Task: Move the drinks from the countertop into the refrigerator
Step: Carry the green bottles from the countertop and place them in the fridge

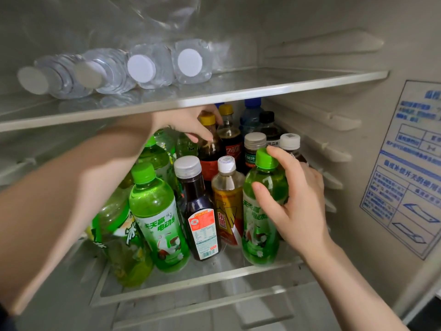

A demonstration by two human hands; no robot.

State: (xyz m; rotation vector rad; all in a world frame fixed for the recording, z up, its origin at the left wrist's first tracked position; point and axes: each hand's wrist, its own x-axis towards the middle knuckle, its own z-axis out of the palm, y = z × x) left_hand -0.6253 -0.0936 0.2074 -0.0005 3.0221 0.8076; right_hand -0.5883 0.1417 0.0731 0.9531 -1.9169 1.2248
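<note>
Inside an open refrigerator (334,25), seen from above and slightly behind two bare forearms. Right hand (296,199) half curled around a green bottle (261,211) with a green cap, thumb on the front of the bottle's shoulder, index fingertip (274,150) resting at the cap, remaining fingers wrapped behind; bottle upright at the front right of the lower glass shelf (191,280). Left hand (188,124) reached further back beneath the upper shelf (238,91), fingers loosely bent over the neck of a dark cola bottle (210,149) with a yellow cap; firmness of that grip unclear. Lower shelf crowded with upright drinks: a second green bottle (157,218) at front left, a dark bottle with a grey cap (198,206) beside it, a yellow-labelled bottle (228,201) just left of the held one, more bottles behind. On the upper shelf, four clear water bottles (148,65) lying on their sides, white caps forward. Blue-printed sticker (405,163) on the right inner wall.
</note>
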